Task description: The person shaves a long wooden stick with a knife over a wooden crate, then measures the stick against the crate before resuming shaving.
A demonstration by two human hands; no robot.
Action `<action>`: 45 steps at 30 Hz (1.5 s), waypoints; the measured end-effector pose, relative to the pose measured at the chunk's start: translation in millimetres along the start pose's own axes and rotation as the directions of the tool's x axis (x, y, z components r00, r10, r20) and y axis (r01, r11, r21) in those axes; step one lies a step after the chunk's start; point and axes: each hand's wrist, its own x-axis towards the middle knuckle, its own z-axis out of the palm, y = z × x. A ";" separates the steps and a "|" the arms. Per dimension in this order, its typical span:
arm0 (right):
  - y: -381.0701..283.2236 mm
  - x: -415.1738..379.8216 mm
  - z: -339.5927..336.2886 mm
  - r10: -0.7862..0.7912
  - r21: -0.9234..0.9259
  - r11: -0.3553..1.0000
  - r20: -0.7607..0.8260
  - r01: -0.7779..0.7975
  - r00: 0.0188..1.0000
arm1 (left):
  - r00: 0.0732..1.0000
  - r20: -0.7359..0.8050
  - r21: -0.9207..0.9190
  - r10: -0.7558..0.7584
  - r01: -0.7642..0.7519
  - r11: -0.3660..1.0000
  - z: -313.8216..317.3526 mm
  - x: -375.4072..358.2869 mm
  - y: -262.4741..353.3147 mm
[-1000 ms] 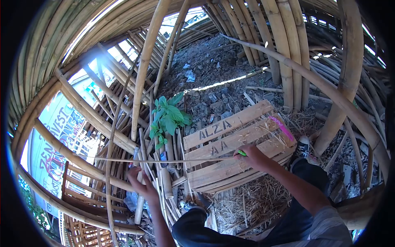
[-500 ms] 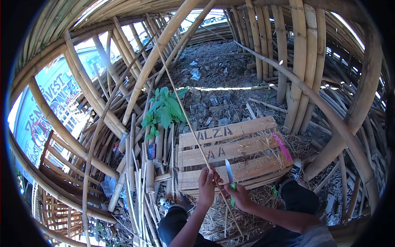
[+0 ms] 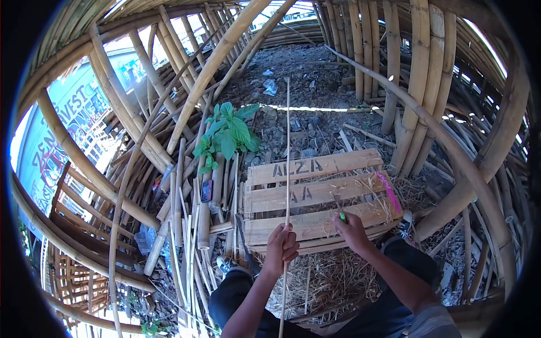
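My left hand (image 3: 281, 248) is closed around a long thin bamboo strip (image 3: 288, 152), which stands nearly upright in the view and runs down between my legs. To its right, my right hand (image 3: 351, 231) grips a knife (image 3: 342, 216) by its green handle. The blade points away from me and shows only faintly. A gap separates knife and strip. Beneath both hands lies a slatted wooden crate (image 3: 267, 198) with dark stencilled letters and pink marking on its right end.
Bamboo shavings (image 3: 332, 281) cover the ground between my legs. On the left are bamboo poles (image 3: 204, 234), with a phone (image 3: 207, 190) resting on one. A leafy green plant (image 3: 228, 135) grows behind them. A long slanting pole (image 3: 417, 115) crosses the right side.
The bamboo strip has swung from a left-leaning slant to nearly upright. My right hand has moved up and right with the knife, away from the strip.
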 end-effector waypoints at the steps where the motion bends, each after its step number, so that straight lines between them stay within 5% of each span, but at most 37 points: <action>1: -4.5 -2.4 2.8 -0.063 -0.206 0.976 0.068 0.076 0.996 | 0.998 0.015 -0.037 -0.066 0.067 0.997 -4.0 -1.9 -3.1; 3: -19.7 -7.4 11.3 -0.153 -0.540 0.806 0.205 0.242 0.967 | 0.988 0.031 -0.041 -0.151 0.153 0.987 -10.0 -4.4 -13.5; 6: -15.3 -16.0 23.6 -0.085 -0.722 0.630 0.300 0.285 0.950 | 0.973 0.037 0.013 -0.229 0.229 0.973 -11.8 -10.8 -29.6; 14: 14.1 -23.6 32.1 0.193 -0.822 0.544 0.318 0.168 0.928 | 0.930 -0.057 -0.116 -0.363 0.355 0.928 -18.8 -23.4 -53.6; 17: 19.8 -27.9 34.3 0.081 -0.764 0.551 0.451 0.338 0.889 | 0.928 -0.062 -0.111 -0.367 0.359 0.927 -15.7 -23.2 -52.1; 21: 27.7 -29.3 38.7 0.075 -0.731 0.617 0.422 0.290 0.904 | 0.931 -0.100 -0.084 -0.352 0.344 0.935 -1.4 -32.0 -53.3; 27: 36.6 11.3 5.6 0.069 -0.883 0.469 0.072 0.032 0.995 | 0.921 -0.201 0.074 -0.334 0.354 0.932 11.1 -41.6 -58.1; 29: 10.8 -0.1 19.1 0.252 -0.802 0.596 0.237 0.043 0.938 | 0.917 -0.193 0.049 -0.348 0.363 0.930 7.1 -38.7 -54.8; 32: 18.8 -29.9 39.4 0.196 -0.679 0.704 0.466 0.207 0.863 | 0.908 -0.210 0.032 -0.362 0.376 0.926 8.3 -41.8 -53.5; 34: 16.0 -26.9 37.2 0.191 -0.711 0.668 0.450 0.220 0.873 | 0.899 -0.239 0.038 -0.367 0.386 0.922 11.2 -45.1 -55.7; 36: 24.9 -8.9 23.7 0.077 -0.834 0.495 0.323 0.245 0.943 | 0.898 -0.229 0.028 -0.376 0.392 0.920 14.1 -47.5 -58.9; 37: 35.5 1.5 18.5 0.119 -0.819 0.570 0.166 0.070 0.979 | 0.895 -0.216 0.010 -0.390 0.402 0.916 14.9 -48.9 -60.5; 40: 38.5 16.0 3.5 0.035 -0.862 0.502 0.093 0.063 0.995 | 0.893 -0.199 -0.017 -0.403 0.408 0.913 15.6 -49.2 -58.0; 42: 34.1 0.4 19.1 0.043 -0.829 0.552 0.138 0.091 0.990 | 0.896 -0.187 -0.009 -0.404 0.410 0.912 11.8 -44.3 -51.4; 44: 26.8 -21.3 37.4 0.200 -0.728 0.645 0.455 0.233 0.868 | 0.897 -0.176 -0.010 -0.405 0.410 0.912 7.5 -42.1 -51.6; 45: 24.0 -22.1 39.0 0.202 -0.728 0.645 0.459 0.235 0.865 | 0.897 -0.204 -0.004 -0.393 0.401 0.916 4.8 -42.9 -53.9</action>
